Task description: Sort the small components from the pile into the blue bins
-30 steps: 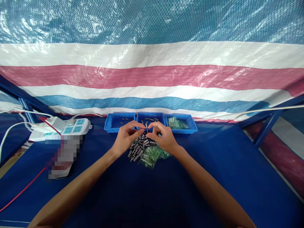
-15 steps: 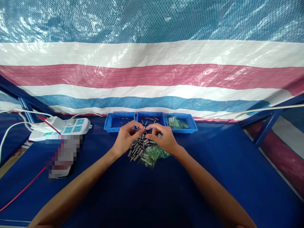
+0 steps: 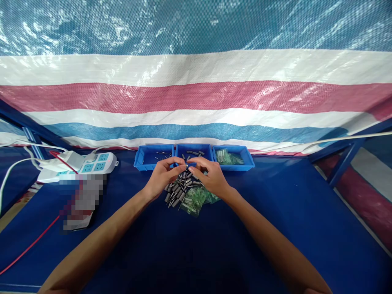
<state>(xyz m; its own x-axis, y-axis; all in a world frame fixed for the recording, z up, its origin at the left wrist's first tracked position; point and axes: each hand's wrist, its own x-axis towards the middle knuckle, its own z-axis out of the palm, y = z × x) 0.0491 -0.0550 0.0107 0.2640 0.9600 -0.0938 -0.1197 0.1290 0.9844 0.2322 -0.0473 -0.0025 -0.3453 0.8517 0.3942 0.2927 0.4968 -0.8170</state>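
Head camera view shows us both hands close together over a blue table (image 3: 275, 196). Our left hand (image 3: 163, 175) has its thumb and finger pinched narrow on a small shiny piece (image 3: 186, 166). Our right hand (image 3: 211, 175) is curled, with its thumb and finger a little bit apart, right next to that piece. We cannot tell if the right hand grips it too. The piece is up between our fingertips, in front of the middle blue box (image 3: 193, 148).

Under our hands we see a pile of dark little sticks (image 3: 175, 195), and green bags (image 3: 194, 201) lie beside it. The left blue box (image 3: 154, 167) has a few thin pins (image 3: 163, 153) in it. The middle box has short dark bits, and the right blue box (image 3: 235, 168) has more green bags. Far to the left sits a white plug strip (image 3: 102, 162).
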